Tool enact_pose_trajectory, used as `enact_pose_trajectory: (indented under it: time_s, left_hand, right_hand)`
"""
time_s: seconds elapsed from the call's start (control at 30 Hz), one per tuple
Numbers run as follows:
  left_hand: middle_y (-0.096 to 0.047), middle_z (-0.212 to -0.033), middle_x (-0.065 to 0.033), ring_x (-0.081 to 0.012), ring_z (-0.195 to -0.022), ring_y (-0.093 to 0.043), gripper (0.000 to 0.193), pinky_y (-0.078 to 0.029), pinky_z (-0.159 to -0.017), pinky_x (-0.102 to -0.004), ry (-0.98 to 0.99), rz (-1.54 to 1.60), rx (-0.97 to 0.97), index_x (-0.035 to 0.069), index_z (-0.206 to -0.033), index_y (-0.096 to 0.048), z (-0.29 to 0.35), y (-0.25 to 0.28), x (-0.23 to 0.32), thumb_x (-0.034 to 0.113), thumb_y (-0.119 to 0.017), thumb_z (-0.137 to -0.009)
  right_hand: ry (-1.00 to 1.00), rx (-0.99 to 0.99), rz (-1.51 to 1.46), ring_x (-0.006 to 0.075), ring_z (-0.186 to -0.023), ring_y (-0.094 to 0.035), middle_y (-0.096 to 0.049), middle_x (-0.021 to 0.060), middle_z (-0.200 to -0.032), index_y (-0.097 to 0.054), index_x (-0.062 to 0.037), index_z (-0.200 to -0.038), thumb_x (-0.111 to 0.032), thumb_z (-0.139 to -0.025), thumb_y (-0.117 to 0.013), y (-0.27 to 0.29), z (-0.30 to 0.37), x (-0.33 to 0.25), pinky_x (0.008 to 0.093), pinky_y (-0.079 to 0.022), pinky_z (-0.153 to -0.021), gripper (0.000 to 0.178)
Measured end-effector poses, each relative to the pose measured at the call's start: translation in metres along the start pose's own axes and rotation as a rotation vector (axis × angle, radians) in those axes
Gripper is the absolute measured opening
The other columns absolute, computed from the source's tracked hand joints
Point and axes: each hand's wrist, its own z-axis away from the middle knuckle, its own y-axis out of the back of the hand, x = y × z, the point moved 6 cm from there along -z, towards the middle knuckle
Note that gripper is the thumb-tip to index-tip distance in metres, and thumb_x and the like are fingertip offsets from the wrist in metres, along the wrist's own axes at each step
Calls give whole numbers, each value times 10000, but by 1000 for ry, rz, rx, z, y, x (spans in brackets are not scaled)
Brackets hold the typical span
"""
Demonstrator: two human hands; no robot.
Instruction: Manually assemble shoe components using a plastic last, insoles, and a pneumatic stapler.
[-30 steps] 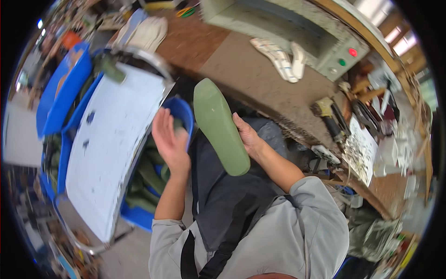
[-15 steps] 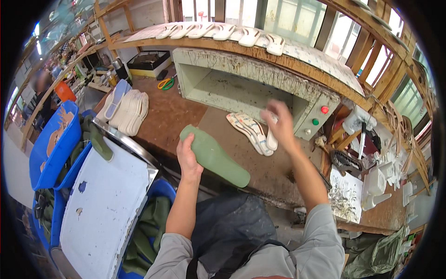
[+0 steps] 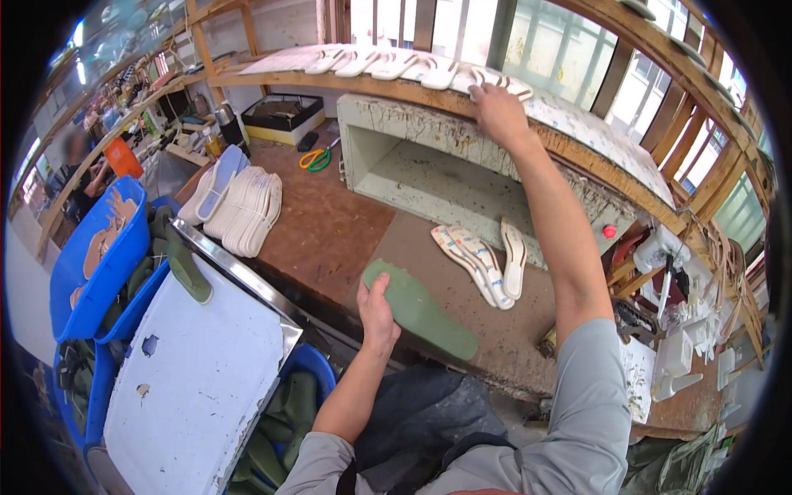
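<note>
A green shoe last [image 3: 425, 312] is in my left hand [image 3: 379, 315], which is closed round its near left end above the bench's front edge. My right arm stretches up to the shelf above the box. There my right hand [image 3: 502, 115] has its fingers bent onto the rightmost of several white insoles [image 3: 516, 86] laid in a row; the fingertips are partly hidden by the hand. Below, on the bench, some patterned insoles [image 3: 474, 264] lie overlapped, and a white insole [image 3: 513, 260] leans beside them against the box's edge.
An open-fronted, stained metal box [image 3: 437, 165] with a red button [image 3: 610, 232] stands at the bench's back. Stacked pale insoles [image 3: 247, 210] and scissors [image 3: 315, 158] lie left. A white board [image 3: 194, 363] and blue bins [image 3: 95, 256] of green lasts stand left; a person is beyond.
My right hand has moved from above the bench up to the insoles on the shelf. The left hand keeps its hold on the shoe last. The whole view has shifted slightly.
</note>
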Motion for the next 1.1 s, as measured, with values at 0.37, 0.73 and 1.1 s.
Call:
enact_pose_trajectory:
  time_s: [0.37, 0.73, 1.1]
  left_hand:
    - [-590, -1124, -158, -289, -995, -608, 387, -519, -845, -404, 84, 212, -51, -17, -1258, -457, 0, 1, 19, 86, -493, -887]
    - [-626, -1070, -122, -237, -929, -628, 328, -537, -794, -369, 27, 105, -44, -22, -1173, -554, 17, -26, -11, 77, -525, -861]
    - [-603, -1024, -144, -300, -925, -617, 253, -525, -783, -439, 274, 126, 239, -26, -1050, -562, -53, 29, -70, 139, -512, -865]
  right_hand:
    - [-241, 117, -854, 324, -787, -665, -681, 165, -879, -669, -63, -1012, -355, -873, -629, -38, 198, -14, 435, -517, -705, 326]
    - [-527, -740, -417, 328, -1046, -627, -658, 180, -1108, -633, -61, -1153, -554, -749, -682, -139, 308, 35, 432, -499, -865, 639]
    - [-440, 719, 80, 317, -1034, -576, -601, 153, -1133, -589, -77, -1156, -254, -879, -594, 238, 174, 218, 430, -474, -827, 328]
